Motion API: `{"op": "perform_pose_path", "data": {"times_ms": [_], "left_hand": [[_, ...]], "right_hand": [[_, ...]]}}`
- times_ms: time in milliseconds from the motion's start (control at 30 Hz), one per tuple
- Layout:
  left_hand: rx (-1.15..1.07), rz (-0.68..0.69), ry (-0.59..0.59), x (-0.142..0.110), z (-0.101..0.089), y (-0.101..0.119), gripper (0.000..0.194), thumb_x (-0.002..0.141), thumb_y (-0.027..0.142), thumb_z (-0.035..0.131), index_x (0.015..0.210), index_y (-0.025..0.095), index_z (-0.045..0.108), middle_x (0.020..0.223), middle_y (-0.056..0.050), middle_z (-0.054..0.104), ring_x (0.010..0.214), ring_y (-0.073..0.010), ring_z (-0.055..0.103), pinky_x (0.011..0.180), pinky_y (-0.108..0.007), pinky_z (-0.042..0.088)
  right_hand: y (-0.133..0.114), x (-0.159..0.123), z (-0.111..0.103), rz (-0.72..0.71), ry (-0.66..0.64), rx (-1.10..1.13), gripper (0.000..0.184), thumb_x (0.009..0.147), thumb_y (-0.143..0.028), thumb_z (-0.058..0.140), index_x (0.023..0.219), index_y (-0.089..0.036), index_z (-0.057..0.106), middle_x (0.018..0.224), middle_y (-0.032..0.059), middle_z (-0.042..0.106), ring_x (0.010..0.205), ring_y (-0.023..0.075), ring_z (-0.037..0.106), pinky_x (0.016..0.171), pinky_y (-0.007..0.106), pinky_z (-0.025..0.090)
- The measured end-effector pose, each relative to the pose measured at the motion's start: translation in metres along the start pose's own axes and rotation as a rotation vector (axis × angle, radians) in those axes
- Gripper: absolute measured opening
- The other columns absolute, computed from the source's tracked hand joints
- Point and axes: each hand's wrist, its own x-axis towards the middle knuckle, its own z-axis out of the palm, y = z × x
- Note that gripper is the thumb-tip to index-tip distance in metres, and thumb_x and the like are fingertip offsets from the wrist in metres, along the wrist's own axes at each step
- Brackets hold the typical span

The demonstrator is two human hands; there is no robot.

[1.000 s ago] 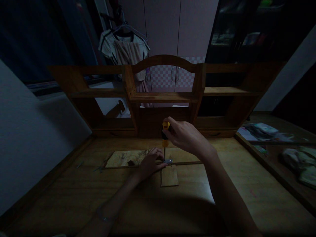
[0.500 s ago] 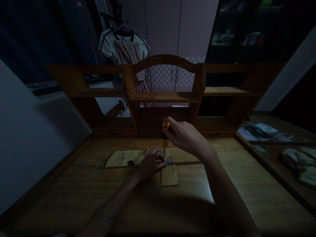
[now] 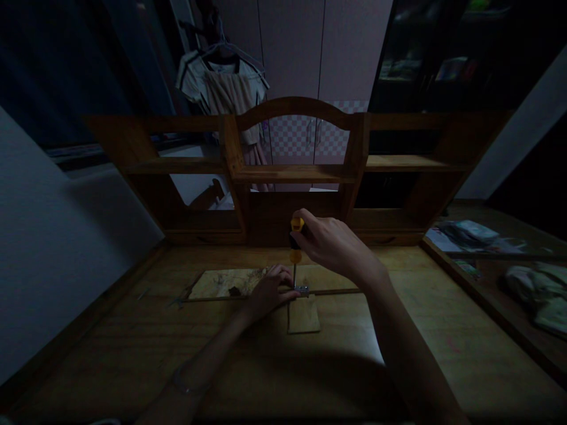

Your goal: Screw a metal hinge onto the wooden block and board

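Upright in my right hand (image 3: 330, 242) is a screwdriver (image 3: 296, 255) with a yellow and black handle, my fingers wrapped round its upper part. Its shaft runs down to the left end of a small silver metal bracket (image 3: 303, 291) with holes. My left hand (image 3: 272, 292) pinches at that end of the bracket, thumb in front and fingers behind; the tip and any screw are too small to make out. Under the bracket lies a long wooden board (image 3: 330, 277), with rough, dark-stained wood at its left part. A small square wooden piece (image 3: 303, 316) lies just in front.
All this lies on a wooden desk top (image 3: 186, 342). A wooden shelf unit (image 3: 295, 173) rises along the back. To the right, beyond a raised edge (image 3: 469, 289), are plastic bags (image 3: 472, 233) and a pale cloth item (image 3: 540, 295). A wall (image 3: 66, 236) borders the left.
Almost nothing differs. Both hands keep their places, and the screwdriver stays upright on the bracket, which appears very slightly turned.
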Motion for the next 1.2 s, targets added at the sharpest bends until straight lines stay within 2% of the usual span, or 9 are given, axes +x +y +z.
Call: {"op": "perform_pose_path", "data": {"times_ms": [333,967,1200], "left_hand": [[-0.026,0.035,0.013,-0.0004,0.0027,-0.0046,0.023,0.076,0.031,0.081,0.087,0.02,0.063,0.104,-0.004,0.06,0.1,-0.0216,0.057,0.089,-0.036,0.045],[-0.036,0.009,0.002,-0.0007,0.0014,-0.0016,0.02,0.078,0.031,0.079,0.087,0.02,0.064,0.102,-0.004,0.06,0.098,-0.0209,0.058,0.089,-0.034,0.047],[-0.106,0.004,0.02,0.0004,0.0003,0.0045,0.019,0.079,0.028,0.078,0.08,0.018,0.062,0.098,-0.003,0.058,0.094,-0.0179,0.058,0.082,-0.03,0.048]], "right_hand": [[-0.0006,-0.001,-0.0011,-0.001,-0.007,-0.017,0.029,0.098,-0.035,0.042,0.123,-0.021,0.047,0.082,0.0033,0.067,0.07,0.0175,0.062,0.06,0.027,0.029],[0.0016,-0.0006,0.002,-0.014,0.018,0.01,0.031,0.098,-0.035,0.042,0.124,-0.019,0.049,0.08,0.0033,0.067,0.067,0.0159,0.06,0.059,0.028,0.029],[0.0011,-0.0009,0.0008,-0.013,0.018,-0.013,0.03,0.098,-0.035,0.042,0.124,-0.02,0.049,0.078,0.0024,0.067,0.067,0.017,0.061,0.059,0.027,0.029]]}}
